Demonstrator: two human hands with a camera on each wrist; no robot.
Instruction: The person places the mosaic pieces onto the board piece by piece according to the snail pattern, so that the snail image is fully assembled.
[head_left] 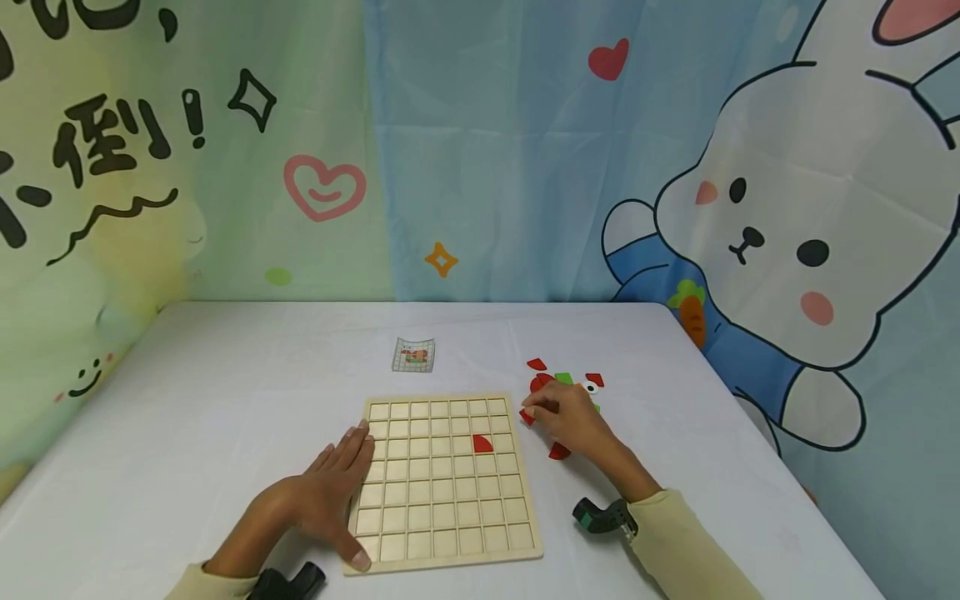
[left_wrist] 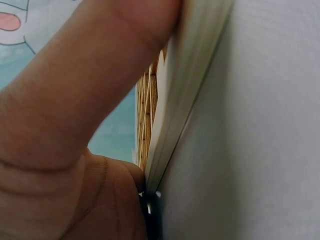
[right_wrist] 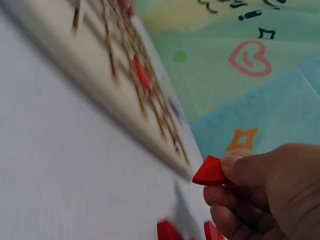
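A square wooden grid board (head_left: 434, 507) lies flat on the table, with one red quarter-round piece (head_left: 482, 443) in a cell toward its upper right. My left hand (head_left: 324, 487) rests along the board's left edge, fingers straight and thumb at the near left corner. Past the board's right side, my right hand (head_left: 573, 418) pinches a red wedge-shaped piece (right_wrist: 208, 171) with a curved edge between thumb and finger. In the right wrist view this piece shows over the white cloth, close to the board's edge. Loose pieces lie under and around that hand, partly hidden by it.
Among the loose pieces are a red one (head_left: 536, 364), a green one (head_left: 564, 378), a white eye piece (head_left: 591, 387) and another red one (head_left: 558, 451). A small picture card (head_left: 413, 356) lies behind the board. A printed curtain (head_left: 495, 167) hangs beyond the white table (head_left: 247, 383).
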